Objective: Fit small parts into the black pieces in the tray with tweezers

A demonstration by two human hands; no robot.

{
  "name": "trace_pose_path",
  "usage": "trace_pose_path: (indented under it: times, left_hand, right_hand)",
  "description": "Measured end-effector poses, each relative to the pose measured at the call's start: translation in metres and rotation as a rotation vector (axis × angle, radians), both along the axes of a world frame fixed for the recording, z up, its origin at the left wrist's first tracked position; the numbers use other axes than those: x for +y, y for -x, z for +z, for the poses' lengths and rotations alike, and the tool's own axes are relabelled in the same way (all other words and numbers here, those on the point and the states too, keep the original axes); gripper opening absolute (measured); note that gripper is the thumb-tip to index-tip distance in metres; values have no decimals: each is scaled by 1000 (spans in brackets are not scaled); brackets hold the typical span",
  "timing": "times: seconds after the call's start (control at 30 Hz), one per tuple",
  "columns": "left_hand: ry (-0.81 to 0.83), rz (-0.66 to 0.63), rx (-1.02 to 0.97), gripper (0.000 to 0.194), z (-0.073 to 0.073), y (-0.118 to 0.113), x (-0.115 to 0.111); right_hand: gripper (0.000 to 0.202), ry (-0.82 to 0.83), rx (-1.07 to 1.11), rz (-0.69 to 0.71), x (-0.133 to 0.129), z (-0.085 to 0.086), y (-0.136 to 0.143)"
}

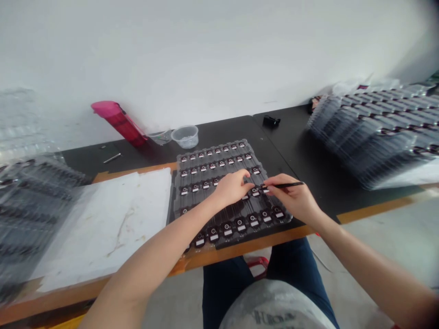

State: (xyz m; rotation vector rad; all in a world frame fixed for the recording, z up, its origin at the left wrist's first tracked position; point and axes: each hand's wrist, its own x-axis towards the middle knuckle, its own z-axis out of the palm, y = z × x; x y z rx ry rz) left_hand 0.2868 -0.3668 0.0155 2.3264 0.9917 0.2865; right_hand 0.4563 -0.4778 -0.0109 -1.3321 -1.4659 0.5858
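Observation:
A clear plastic tray (216, 153) holds rows of small black parts, each with a ring mark and a white label. My left hand (233, 187) reaches over the tray's middle rows. Its thumb and index finger are bent with a gap between them, the thumb close to a black part (255, 191); its other fingers are mostly hidden. Across from it, my right hand (295, 196) is closed on a slim black pen-like tool (290, 184). The tool's tip points left toward the parts at the tray's right side, where my fingertips partly cover it.
Stacked filled trays stand at right (363, 141) and, blurred, at left (30, 219). White sheets (109, 214) lie left of the tray. Behind are a clear tub (185, 137), a pink-red pouch (120, 123), a metal rod (112, 158) and a small black object (271, 120).

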Motion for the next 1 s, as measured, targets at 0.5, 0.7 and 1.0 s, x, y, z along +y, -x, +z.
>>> trace_pose_path:
  times: [0.5, 0.7, 1.0]
  left_hand:
    - [-135, 41, 234, 26, -2, -17, 0]
    - [-176, 53, 282, 28, -2, -20, -3]
    - [-190, 61, 300, 27, -2, -21, -5]
  right_hand:
    - [13, -46, -179, -13, 1, 8, 2]
    - [12, -81, -208, -8, 1, 11, 3]
    - [13, -69, -235, 13, 3, 13, 3]
